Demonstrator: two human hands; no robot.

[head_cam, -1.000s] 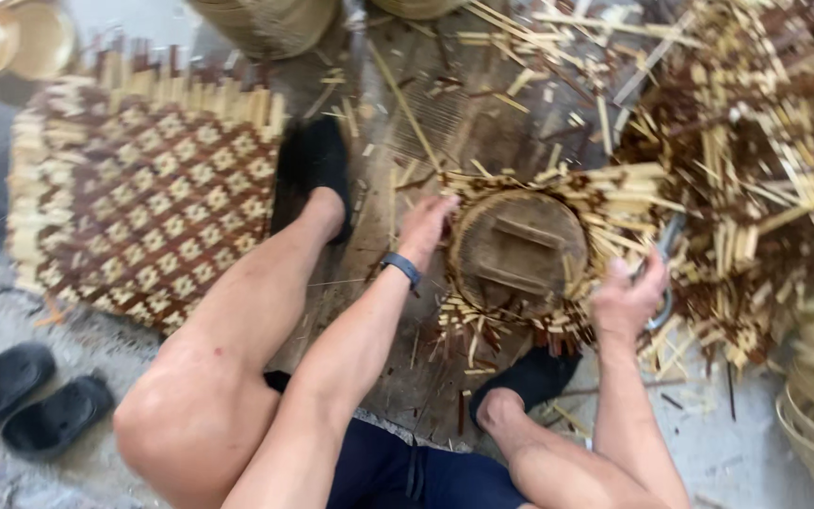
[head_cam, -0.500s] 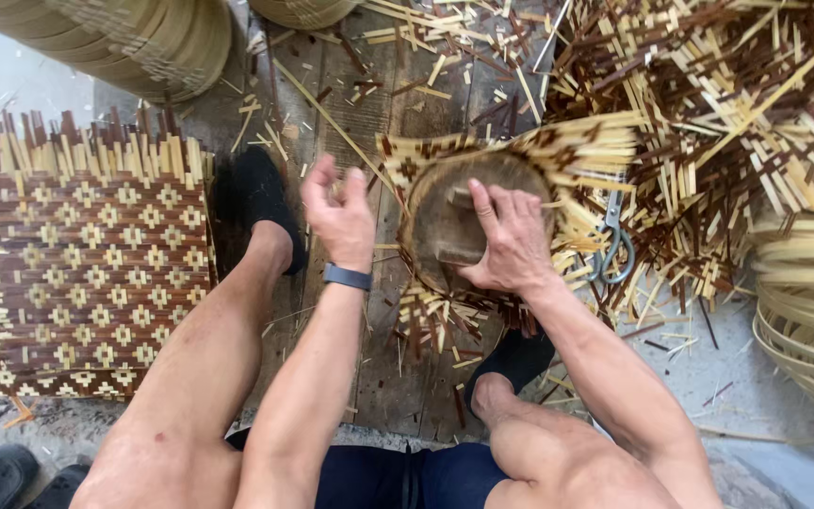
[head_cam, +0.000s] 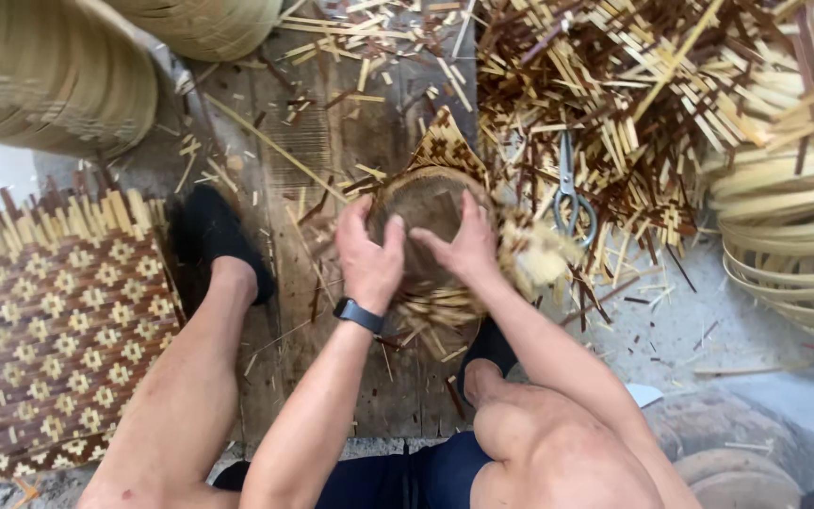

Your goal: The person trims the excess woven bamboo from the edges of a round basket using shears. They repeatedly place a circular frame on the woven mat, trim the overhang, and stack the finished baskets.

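Observation:
A round wooden mould (head_cam: 426,203) sits on a wooden board (head_cam: 327,141), with a woven bamboo piece (head_cam: 447,151) wrapped under and around it. My left hand (head_cam: 369,253), with a black watch on the wrist, presses on the mould's left side. My right hand (head_cam: 466,247) presses on its right side, fingers spread over the top. Loose strip ends (head_cam: 534,254) of the weave stick out to the right and below my hands.
A patterned brown-and-pale woven mat (head_cam: 49,330) lies at left beside my left foot (head_cam: 209,236). Scissors (head_cam: 572,198) lie right of the mould. A heap of bamboo strips (head_cam: 633,104) fills the upper right. Stacked bamboo hoops (head_cam: 793,245) at right, woven baskets (head_cam: 49,75) at upper left.
My right hand left the scissors and both hands came onto the mould. The woven piece has been folded up around the mould, and the view shifted left and closer.

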